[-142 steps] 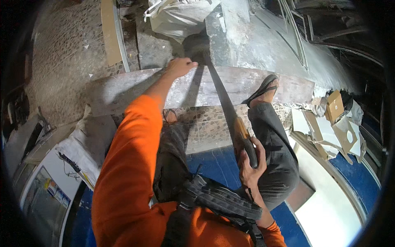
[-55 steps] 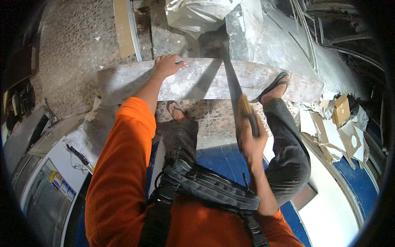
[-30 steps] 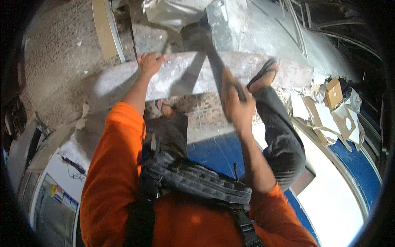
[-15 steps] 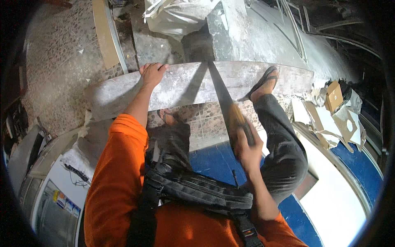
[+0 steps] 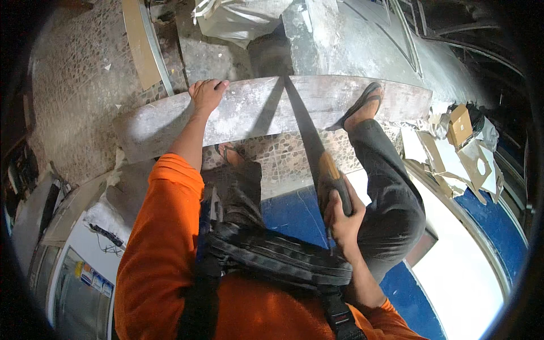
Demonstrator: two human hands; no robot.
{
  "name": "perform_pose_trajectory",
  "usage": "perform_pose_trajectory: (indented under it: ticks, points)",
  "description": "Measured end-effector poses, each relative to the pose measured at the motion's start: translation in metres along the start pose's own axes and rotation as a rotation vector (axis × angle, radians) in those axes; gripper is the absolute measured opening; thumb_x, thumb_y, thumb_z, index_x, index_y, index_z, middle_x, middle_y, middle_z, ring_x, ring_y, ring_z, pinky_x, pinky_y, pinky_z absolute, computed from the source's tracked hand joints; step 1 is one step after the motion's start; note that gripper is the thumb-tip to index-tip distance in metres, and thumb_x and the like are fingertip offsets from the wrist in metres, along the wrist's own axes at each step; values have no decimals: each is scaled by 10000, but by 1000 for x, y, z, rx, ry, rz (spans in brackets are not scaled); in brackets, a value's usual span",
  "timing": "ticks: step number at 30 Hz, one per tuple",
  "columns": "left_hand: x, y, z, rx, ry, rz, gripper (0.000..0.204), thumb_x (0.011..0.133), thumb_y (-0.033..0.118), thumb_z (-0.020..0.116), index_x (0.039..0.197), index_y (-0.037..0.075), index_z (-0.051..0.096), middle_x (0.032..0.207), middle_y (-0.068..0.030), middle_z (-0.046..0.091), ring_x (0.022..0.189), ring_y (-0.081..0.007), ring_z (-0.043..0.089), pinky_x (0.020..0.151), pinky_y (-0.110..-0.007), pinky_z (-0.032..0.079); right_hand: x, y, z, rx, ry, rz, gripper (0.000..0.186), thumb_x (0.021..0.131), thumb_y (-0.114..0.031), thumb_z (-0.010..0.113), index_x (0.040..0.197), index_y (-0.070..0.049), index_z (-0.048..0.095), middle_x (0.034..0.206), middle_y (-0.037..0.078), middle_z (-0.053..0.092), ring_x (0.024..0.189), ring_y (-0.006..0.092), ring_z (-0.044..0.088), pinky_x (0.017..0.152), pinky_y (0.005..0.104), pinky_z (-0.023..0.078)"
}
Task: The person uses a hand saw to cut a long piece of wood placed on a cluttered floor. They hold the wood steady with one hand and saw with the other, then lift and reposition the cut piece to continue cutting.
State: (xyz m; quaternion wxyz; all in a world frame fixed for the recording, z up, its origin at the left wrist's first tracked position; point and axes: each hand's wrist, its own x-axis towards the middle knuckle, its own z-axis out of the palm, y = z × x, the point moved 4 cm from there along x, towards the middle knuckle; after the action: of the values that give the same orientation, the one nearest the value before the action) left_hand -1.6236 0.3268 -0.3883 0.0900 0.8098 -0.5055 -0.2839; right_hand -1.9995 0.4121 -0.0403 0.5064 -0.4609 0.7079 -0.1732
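Note:
A long, pale, scuffed plank [image 5: 150, 116] lies crosswise before me. My left hand [image 5: 206, 96] grips its far edge left of centre, fingers bent over it. My right hand [image 5: 344, 212] is closed on the yellow-and-black handle of a handsaw [image 5: 306, 124], low between my legs. The blade's tip lies on the plank's far edge near the middle, beside a dark shadow line. My right sandalled foot [image 5: 365, 107] presses on the plank's right part; my left foot [image 5: 230, 156] is just below its near edge.
Behind the plank are a white sack [image 5: 238, 20], a pale concrete slab [image 5: 323, 39] and a tan board strip [image 5: 140, 45] on pebble-patterned floor. Torn cardboard [image 5: 459, 127] and white board scraps lie at the right. Blue panels [image 5: 289, 207] lie under me; dark metal frames fill the upper right.
The saw has moved up and down along its line, its handle now drawn back toward me since half a second ago. My left hand sits farther left on the plank than at first.

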Motion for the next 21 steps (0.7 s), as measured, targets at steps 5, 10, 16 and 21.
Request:
perform_pose_trajectory:
  ticks: [5, 10, 16, 21]
  points:
    - [5, 0, 2, -53, 48, 38, 554, 987, 640, 554, 1097, 157, 801, 1160, -101, 752, 1173, -311, 584, 1097, -502, 272, 152, -32, 76, -190, 67, -408, 447, 992, -205, 646, 1318, 100, 635, 1051, 180, 758, 865, 198, 688, 796, 331, 554]
    - [-7, -27, 1, -12, 53, -30, 567, 971, 645, 578, 1140, 150, 796, 1195, -90, 750, 1182, -301, 588, 1131, -495, 256, 104, -14, 54, -496, 0, -118, 446, 1002, -229, 648, 1313, 91, 644, 1142, 206, 753, 1026, 241, 698, 934, 345, 531]
    - [3, 4, -2, -9, 19, -30, 570, 951, 662, 600, 1152, 165, 794, 1194, -81, 750, 1223, -272, 565, 1139, -456, 250, 66, -10, 14, -301, 30, -177, 460, 991, -167, 640, 1389, 64, 614, 1204, 178, 743, 1106, 199, 681, 977, 334, 519]
    - [1, -2, 15, 39, 4, -20, 565, 964, 649, 582, 1178, 165, 781, 1224, -100, 734, 1228, -283, 568, 1126, -479, 259, 135, -18, 52, -316, 9, -127, 442, 1003, -241, 655, 1292, 92, 658, 1099, 165, 760, 980, 185, 685, 898, 319, 532]
